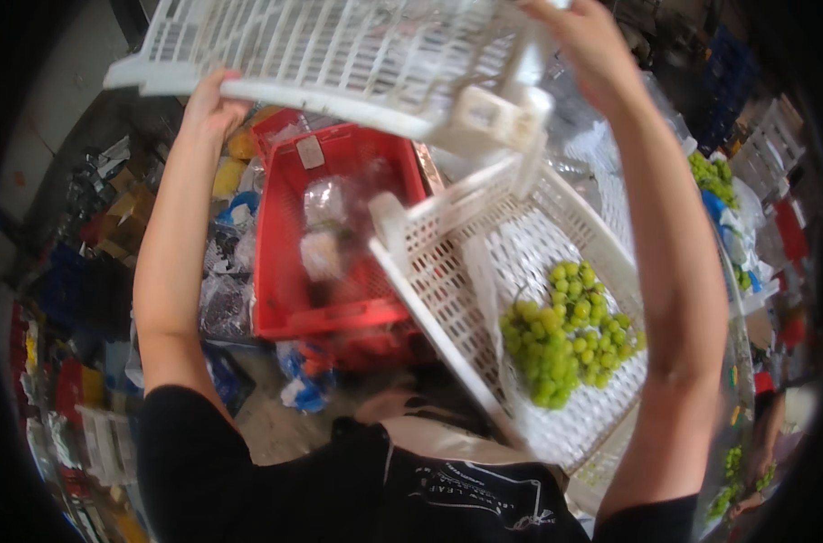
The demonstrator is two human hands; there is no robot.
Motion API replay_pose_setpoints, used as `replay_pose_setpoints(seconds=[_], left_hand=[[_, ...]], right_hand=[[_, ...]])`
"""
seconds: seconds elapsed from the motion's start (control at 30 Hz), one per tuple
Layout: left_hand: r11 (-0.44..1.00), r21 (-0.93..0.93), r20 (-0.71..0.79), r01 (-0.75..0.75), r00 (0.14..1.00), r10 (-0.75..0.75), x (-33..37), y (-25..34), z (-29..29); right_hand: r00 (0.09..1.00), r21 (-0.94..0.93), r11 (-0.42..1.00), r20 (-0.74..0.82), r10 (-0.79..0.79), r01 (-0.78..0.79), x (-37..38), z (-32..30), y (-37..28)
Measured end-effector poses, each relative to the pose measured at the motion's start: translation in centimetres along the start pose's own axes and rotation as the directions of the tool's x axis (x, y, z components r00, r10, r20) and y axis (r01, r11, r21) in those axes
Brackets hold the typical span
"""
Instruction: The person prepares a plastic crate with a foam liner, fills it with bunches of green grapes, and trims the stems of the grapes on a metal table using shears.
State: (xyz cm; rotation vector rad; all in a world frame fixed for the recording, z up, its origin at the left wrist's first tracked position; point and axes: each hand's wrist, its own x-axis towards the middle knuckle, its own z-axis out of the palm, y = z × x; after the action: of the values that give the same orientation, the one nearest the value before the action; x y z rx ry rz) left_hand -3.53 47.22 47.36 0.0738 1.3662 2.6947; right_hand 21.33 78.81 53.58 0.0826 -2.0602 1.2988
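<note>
Both my arms are raised, holding a white slatted plastic crate (339,54) overhead. My left hand (210,107) grips its left rim. My right hand (585,45) grips its right side near a corner. Below it sits a second white crate (447,271), tilted and lined with white foam netting, holding bunches of green grapes (565,330). The raised crate's corner is close to the lower crate's rim.
A red plastic crate (275,271) with clear bags in it stands left of the white crate. Boxes, bags and packaging crowd the floor at left. More green grapes (714,176) and white crates lie at the right, where another person's hand (746,498) shows near grapes.
</note>
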Motion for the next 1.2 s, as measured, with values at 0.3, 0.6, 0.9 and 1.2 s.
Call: replay_pose_setpoints(seconds=[0.3, 0.6, 0.9, 1.2], left_hand=[[0.942, -0.016, -0.250, 0.335, 0.911, -0.328, 13.2, -14.6, -15.0], [0.774, 0.209, -0.168, 0.598, 0.801, -0.574, 17.8, -16.4, -19.3], [0.466, 0.880, 0.240, -0.086, 0.929, -0.282, 3.8, -15.6, -10.1], [0.982, 0.187, 0.356, -0.017, 0.933, -0.051, -15.7, -28.4, -4.7]], right_hand=[[0.956, -0.565, 0.808, 0.111, 0.271, -0.163, 2.4, 3.5, 10.8], [0.888, -0.693, 0.566, -0.265, 0.376, -0.447, -22.4, -23.0, 9.5], [0.674, -0.684, 0.146, -0.617, 0.405, -0.714, -47.7, -25.9, 10.2], [0.393, 0.197, 0.623, -0.624, 0.675, -0.757, -48.7, -23.3, 10.7]])
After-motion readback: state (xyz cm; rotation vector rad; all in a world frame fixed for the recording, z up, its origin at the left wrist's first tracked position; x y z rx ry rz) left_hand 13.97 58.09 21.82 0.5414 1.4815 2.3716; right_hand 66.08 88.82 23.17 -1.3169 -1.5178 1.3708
